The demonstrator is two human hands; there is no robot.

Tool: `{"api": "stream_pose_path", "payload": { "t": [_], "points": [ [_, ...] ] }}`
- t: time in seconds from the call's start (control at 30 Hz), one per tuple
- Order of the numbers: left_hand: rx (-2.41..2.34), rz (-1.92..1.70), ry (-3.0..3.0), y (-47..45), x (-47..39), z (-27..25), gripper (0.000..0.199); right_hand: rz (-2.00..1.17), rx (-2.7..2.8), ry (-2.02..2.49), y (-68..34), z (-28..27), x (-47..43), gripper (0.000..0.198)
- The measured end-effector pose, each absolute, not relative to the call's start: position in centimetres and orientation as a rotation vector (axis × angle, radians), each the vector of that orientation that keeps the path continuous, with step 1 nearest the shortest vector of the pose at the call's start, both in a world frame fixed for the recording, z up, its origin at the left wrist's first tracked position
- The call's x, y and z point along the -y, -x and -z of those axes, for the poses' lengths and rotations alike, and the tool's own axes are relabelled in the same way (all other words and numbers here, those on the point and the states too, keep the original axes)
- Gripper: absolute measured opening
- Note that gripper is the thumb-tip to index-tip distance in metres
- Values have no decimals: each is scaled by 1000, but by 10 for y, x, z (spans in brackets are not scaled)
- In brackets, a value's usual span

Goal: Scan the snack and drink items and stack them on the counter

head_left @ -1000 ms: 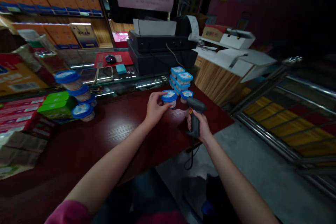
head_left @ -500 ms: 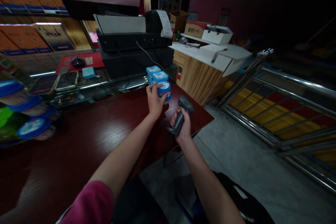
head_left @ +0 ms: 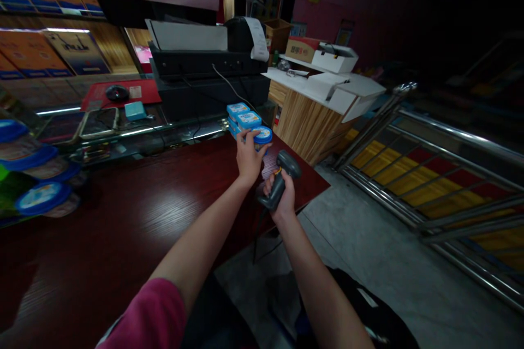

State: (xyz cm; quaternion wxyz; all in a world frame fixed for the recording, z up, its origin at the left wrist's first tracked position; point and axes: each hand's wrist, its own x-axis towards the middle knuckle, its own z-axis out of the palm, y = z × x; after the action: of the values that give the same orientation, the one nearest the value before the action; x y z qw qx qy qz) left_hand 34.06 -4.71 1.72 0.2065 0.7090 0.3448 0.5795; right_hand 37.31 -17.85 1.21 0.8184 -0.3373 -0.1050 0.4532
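Note:
My left hand reaches over the far right part of the dark red table and has its fingers round a small round tub with a blue lid. Part of the tub is hidden behind those fingers. Just beyond it stand blue rectangular tubs, stacked close together. Nearer the table's right corner, my right hand grips the handle of a dark grey barcode scanner, whose head tilts to the right.
Several blue-lidded tubs stand at the left of the table. Behind are a glass counter, a mouse on a red mat, and a black receipt printer. A wooden counter and metal railing are to the right.
My left hand and the round tub have moved slightly right, closer to the stacked tubs. The scanner stays in my right hand, nearly still. The view has shifted a little.

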Motion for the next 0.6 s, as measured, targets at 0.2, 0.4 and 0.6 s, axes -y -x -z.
{"api": "stream_pose_path", "payload": {
  "t": [0.2, 0.4, 0.6],
  "points": [
    [-1132, -1525, -2096, -335, 48, -22, 50, -970, 269, 737, -373, -11, 179, 26],
    [-924, -1526, -2124, -260, 55, -4, 78, -1050, 357, 755, -374, -9, 187, 30],
    [-1015, -1664, -2394, -98, 70, 4, 58, -1368, 574, 822, -334, -10, 182, 33]
  ]
}}
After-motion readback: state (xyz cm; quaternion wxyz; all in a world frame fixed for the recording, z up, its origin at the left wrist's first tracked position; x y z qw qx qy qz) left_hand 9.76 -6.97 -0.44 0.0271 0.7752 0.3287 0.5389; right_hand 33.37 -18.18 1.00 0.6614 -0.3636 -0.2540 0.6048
